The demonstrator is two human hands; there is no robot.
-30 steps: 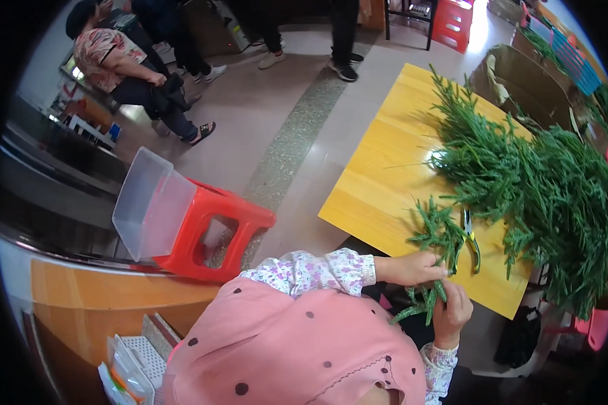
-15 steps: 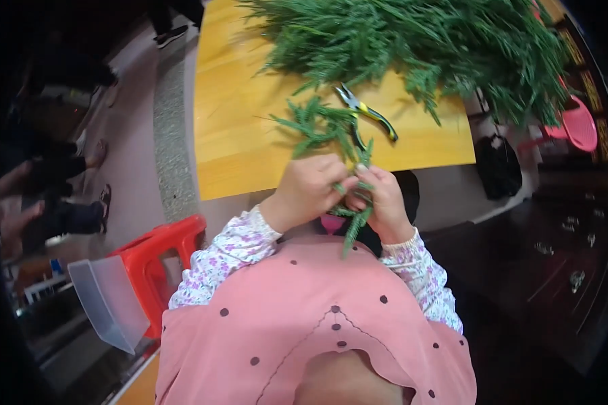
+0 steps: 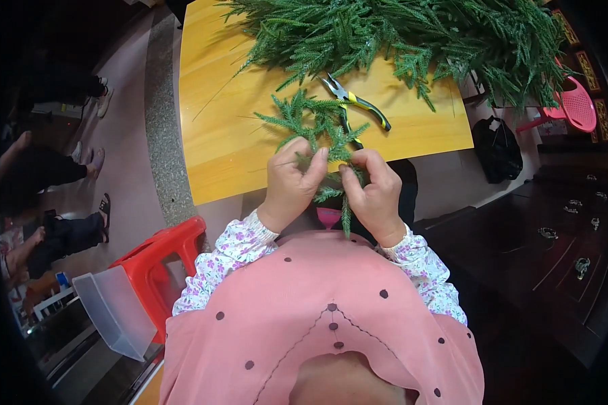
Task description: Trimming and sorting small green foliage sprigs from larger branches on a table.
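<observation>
A piece of artificial pine greenery [image 3: 334, 140] spans both my hands at the table's near edge, its sprigs curling up over the wood and one tip hanging toward my lap. My left hand [image 3: 294, 179] pinches it from the left between thumb and fingers. From the other side, my right hand [image 3: 373, 192] grips it with thumb and forefinger, the hands a small gap apart. Just beyond the greenery lie pliers [image 3: 355, 104] with black and yellow handles, jaws pointing away from me; one handle is partly covered by the sprigs.
A big heap of pine branches [image 3: 398, 40] covers the far part of the yellow wooden table [image 3: 230, 152]. At my left are a red stool [image 3: 159, 263] and a clear plastic bin [image 3: 115, 314]. A black bag [image 3: 498, 150] and pink chair [image 3: 574, 108] stand right. Other people's legs [image 3: 61, 162] show left.
My hands have drawn slightly apart, and my left fingers now sit higher on the greenery. The view has shifted a little. The pliers remain on the table.
</observation>
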